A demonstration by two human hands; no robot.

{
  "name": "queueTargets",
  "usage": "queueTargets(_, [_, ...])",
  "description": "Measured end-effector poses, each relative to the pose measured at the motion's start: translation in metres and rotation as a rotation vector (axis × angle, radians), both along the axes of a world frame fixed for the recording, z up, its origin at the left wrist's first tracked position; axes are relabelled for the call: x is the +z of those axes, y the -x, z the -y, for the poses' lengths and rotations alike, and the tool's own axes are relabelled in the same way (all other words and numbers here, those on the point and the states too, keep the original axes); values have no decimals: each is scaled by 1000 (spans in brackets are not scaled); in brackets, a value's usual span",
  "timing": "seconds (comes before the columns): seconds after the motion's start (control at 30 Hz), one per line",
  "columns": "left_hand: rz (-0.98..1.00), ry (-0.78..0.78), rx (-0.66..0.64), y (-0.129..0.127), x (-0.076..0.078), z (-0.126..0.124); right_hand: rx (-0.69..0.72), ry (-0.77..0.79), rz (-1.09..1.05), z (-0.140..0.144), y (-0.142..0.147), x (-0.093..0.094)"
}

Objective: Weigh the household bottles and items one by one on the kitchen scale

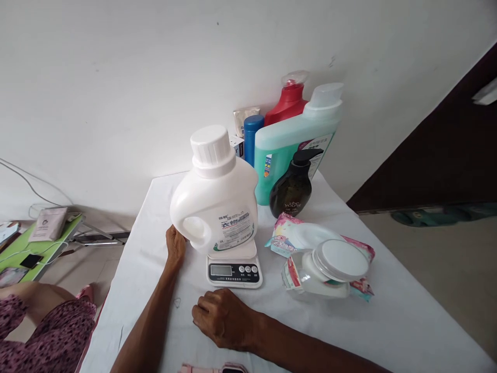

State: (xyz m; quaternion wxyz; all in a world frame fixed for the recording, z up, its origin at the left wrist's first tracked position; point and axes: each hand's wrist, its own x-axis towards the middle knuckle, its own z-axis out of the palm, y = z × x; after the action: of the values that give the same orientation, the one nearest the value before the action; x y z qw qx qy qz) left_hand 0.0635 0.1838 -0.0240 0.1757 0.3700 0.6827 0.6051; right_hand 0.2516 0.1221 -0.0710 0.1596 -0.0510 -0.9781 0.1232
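Jug (pixel 217 202) on scale, touching left hand (pixel 175 244)

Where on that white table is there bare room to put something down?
Bare cloth lies right of the jar toward the table edge, and along the left edge beyond the left hand. The back is crowded: white jug on the scale, green bottle, dark pump bottle. The right hand rests before the scale.

White-clothed table (pixel 388 321): scale (pixel 234 268), clear jar (pixel 326 272), wipes pack (pixel 298 235), bottles at back.
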Motion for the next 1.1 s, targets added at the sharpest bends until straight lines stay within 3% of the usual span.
queueTargets(0.1, [-88,-93,28,-8,9,6,-8,9,-22,1,1,-5])
queueTargets(0.17, [-112,-264,18,-19,26,11,-34,1,-42,2,2,-9])
queueTargets(0.23, [-112,-398,-76,-35,50,16,-47,-7,-61,3,3,-14])
queueTargets(0.3, [-112,-347,-181,-51,75,20,-39,0,-80,4,4,-17])
queueTargets(0.4, [-15,-195,-222,-67,101,24,-36,21,-112,5,3,-18])
queueTargets(0.63, [255,-212,-173,-68,107,10,-45,-9,-204,3,5,-28])
queueTargets(0.8, [275,-300,-20,-30,117,3,-47,-48,-261,3,7,-35])
queueTargets(0.97, [86,-433,229,37,130,-2,-76,-57,-245,4,9,-35])
queueTargets(1.1, [-57,-442,416,89,125,-23,-84,-73,-239,3,10,-38])
